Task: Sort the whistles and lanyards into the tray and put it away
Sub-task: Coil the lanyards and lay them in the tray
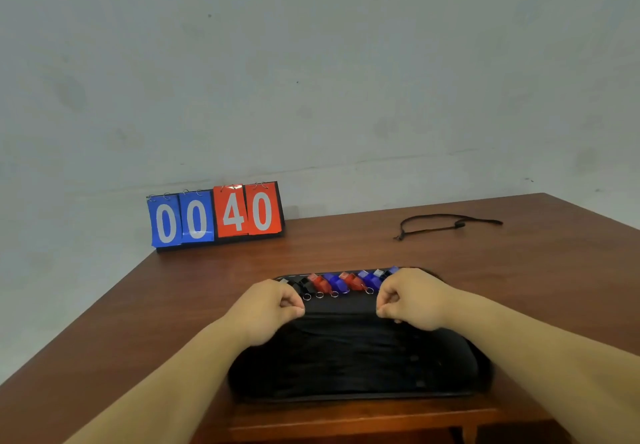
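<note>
A black tray (356, 397) sits near the table's front edge. A row of black, red and blue whistles (341, 282) with metal rings lines its far side. A mass of black lanyards (349, 350) fills the near part. My left hand (273, 305) and my right hand (408, 299) hover over the tray's middle, fingers curled, each pinching at the far edge of the lanyard pile. One loose black lanyard (446, 224) lies on the table at the far right, apart from the tray.
A flip scoreboard (216, 216) showing 00 in blue and 40 in red stands at the table's far left corner against the wall. The brown wooden table (194, 291) ends close on the left and front.
</note>
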